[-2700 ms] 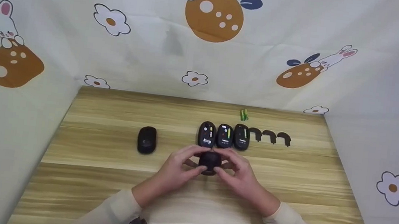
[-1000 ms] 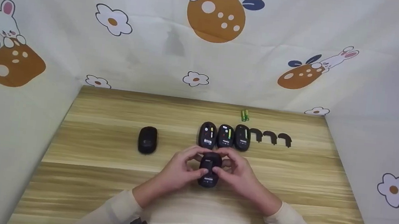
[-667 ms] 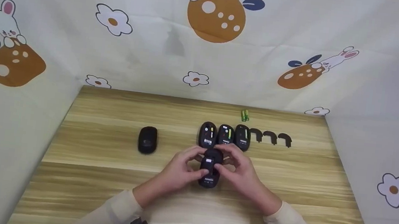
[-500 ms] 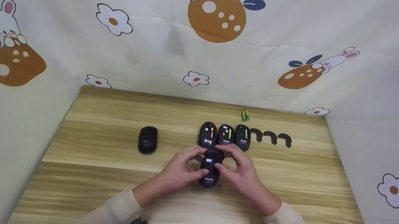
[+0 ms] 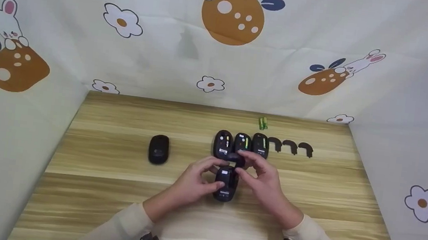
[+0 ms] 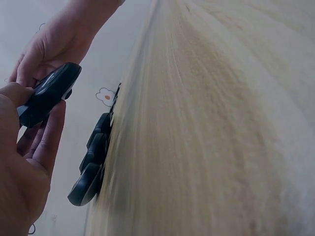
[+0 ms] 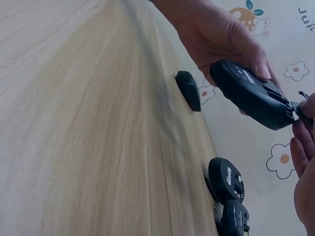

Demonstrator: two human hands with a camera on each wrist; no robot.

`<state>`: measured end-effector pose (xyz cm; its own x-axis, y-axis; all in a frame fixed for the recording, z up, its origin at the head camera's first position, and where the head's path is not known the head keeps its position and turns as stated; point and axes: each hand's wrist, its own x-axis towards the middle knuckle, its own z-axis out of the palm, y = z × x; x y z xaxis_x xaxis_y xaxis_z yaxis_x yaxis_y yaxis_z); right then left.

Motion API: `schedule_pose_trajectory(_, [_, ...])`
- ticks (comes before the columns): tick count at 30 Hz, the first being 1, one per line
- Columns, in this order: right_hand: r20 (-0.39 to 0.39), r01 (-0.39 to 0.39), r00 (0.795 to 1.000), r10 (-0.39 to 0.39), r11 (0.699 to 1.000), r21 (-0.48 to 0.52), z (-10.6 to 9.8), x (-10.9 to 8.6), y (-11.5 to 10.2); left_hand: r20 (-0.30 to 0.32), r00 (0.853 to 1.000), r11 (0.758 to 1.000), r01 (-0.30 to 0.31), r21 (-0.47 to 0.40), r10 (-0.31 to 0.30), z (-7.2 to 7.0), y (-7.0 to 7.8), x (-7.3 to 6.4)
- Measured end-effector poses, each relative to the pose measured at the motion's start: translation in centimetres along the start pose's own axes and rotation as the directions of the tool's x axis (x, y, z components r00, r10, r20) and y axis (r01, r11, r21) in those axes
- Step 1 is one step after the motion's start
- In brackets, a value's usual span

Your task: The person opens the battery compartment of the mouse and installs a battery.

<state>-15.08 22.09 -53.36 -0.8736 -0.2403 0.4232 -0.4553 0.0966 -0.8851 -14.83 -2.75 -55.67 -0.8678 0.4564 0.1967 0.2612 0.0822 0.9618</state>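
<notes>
My left hand (image 5: 196,180) holds a black computer mouse (image 5: 224,193) above the table, underside up, thumb across it. In the right wrist view the mouse (image 7: 248,93) shows its white label and a slot in its underside. Between thumb and fingers, my right hand (image 5: 265,182) pinches a curved black battery cover (image 5: 239,161) just beyond the mouse's far end. The right wrist view has the cover (image 7: 300,105) close by the mouse's end; whether they still touch is hard to tell. Little of the cover shows in the left wrist view.
Three upturned mice (image 5: 223,144) stand in a row behind the hands, with batteries visible inside. To their right lie three loose battery covers (image 5: 290,146). Two green batteries (image 5: 263,123) lie near the back edge. Another mouse (image 5: 158,149) sits right side up at left.
The mouse has been tilted to show its underside. My right hand has slid the battery cover off its far end and away. The left hand has kept its grip.
</notes>
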Motion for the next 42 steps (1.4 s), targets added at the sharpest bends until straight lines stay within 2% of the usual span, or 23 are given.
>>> schedule_pose_trajectory(6, [-0.026,-0.056,0.998,0.057,0.998,0.013,-0.8,0.2,-0.2,-0.010,1.000,1.000,0.016,0.017,-0.016,-0.1,0.0,0.0])
schedule_pose_trajectory(14, [-0.044,-0.138,0.989,0.140,0.990,0.032,-2.8,0.3,0.0,-0.020,0.999,0.999,0.035,0.023,-0.034,-0.1,0.1,0.0])
schedule_pose_trajectory(25, [-0.068,-0.135,0.989,0.134,0.991,-0.017,-5.5,0.7,0.4,-0.021,0.999,0.999,0.047,-0.008,-0.047,-0.1,-0.1,0.0])
schedule_pose_trajectory(42, [-0.146,-0.235,0.964,0.221,0.968,-0.091,-10.4,1.0,2.0,-0.028,0.999,0.999,0.047,-0.002,-0.047,-0.1,0.0,0.0])
